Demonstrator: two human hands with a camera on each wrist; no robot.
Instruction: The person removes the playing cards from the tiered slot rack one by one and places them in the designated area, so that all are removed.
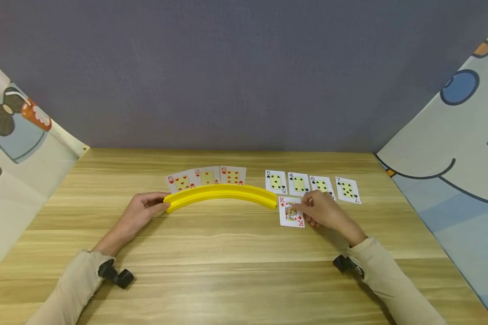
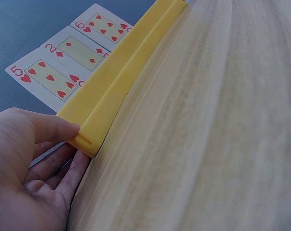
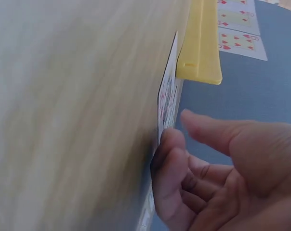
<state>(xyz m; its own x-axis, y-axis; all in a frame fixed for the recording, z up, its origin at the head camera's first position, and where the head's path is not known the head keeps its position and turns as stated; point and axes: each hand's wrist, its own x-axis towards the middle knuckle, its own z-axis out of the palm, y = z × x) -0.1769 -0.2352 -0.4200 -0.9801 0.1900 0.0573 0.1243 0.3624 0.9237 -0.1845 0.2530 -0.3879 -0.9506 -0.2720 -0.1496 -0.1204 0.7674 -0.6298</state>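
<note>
It's bright yellow on the rack (image 1: 220,191), red on the white king card (image 1: 289,215), streaky tan table (image 1: 227,253), grey wall (image 1: 236,81)!

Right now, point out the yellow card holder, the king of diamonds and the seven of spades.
Yellow card holder (image 1: 221,191): head view, middle of its curved length.
King of diamonds (image 1: 290,214): head view, printed figure.
Seven of spades (image 1: 347,190): head view, middle of its face.
</note>
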